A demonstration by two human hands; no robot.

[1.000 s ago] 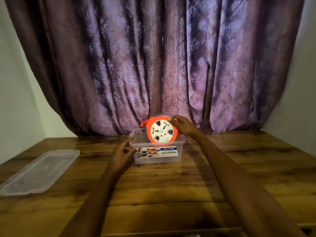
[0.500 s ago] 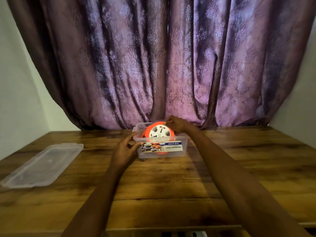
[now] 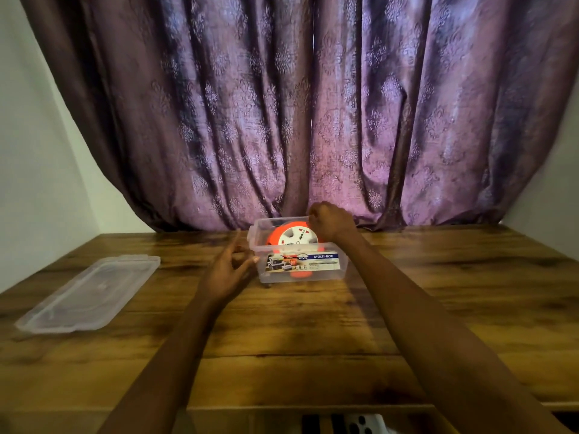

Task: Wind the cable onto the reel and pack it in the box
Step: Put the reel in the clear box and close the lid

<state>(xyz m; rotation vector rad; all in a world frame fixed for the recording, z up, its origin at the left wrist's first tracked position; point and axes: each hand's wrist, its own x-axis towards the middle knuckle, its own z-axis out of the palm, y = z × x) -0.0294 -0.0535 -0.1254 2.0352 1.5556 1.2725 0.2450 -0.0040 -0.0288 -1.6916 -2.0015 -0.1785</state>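
Reel (image 3: 293, 238) inside box (image 3: 329, 274); right hand (image 3: 330, 221) fingers curled on its rim; left hand (image 3: 230, 269) fingers spread beside box; lid (image 3: 87, 294) well left.

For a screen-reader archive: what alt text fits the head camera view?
A round orange-and-white cable reel sits tilted inside a clear plastic box on a wooden table, the right hand at its top edge. The left hand hovers open beside the box; a clear plastic lid lies far left.
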